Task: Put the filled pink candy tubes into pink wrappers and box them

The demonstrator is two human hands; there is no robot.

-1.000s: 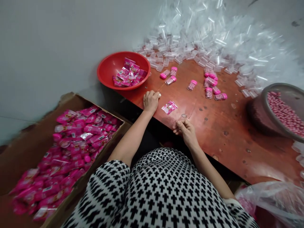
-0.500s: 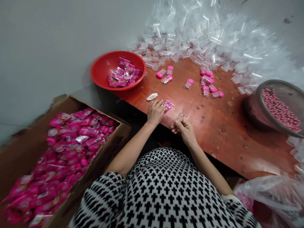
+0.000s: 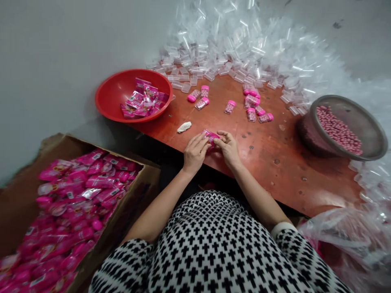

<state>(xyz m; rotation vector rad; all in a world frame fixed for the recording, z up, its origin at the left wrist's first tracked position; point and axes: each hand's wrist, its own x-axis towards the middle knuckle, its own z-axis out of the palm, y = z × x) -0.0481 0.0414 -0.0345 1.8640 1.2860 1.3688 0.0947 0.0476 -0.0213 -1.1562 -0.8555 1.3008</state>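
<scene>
Both my hands meet over a small pink packet [image 3: 210, 136] near the front edge of the reddish-brown table [image 3: 275, 171]. My left hand [image 3: 194, 152] grips the packet's left side with curled fingers. My right hand [image 3: 227, 148] pinches its right side. A crumpled white scrap [image 3: 184, 127] lies on the table just left of and beyond my hands.
A red bowl [image 3: 117, 95] with pink packets sits at the table's left. Several pink-capped filled tubes [image 3: 250, 106] lie mid-table before a heap of clear empty tubes [image 3: 244, 49]. A grey bowl [image 3: 365, 122] of pink candies stands right. A cardboard box [image 3: 143, 183] of pink packets sits lower left.
My left hand let go of the white scrap and came back to the pink packet. My right hand moved forward to join it. Both now hold the packet.
</scene>
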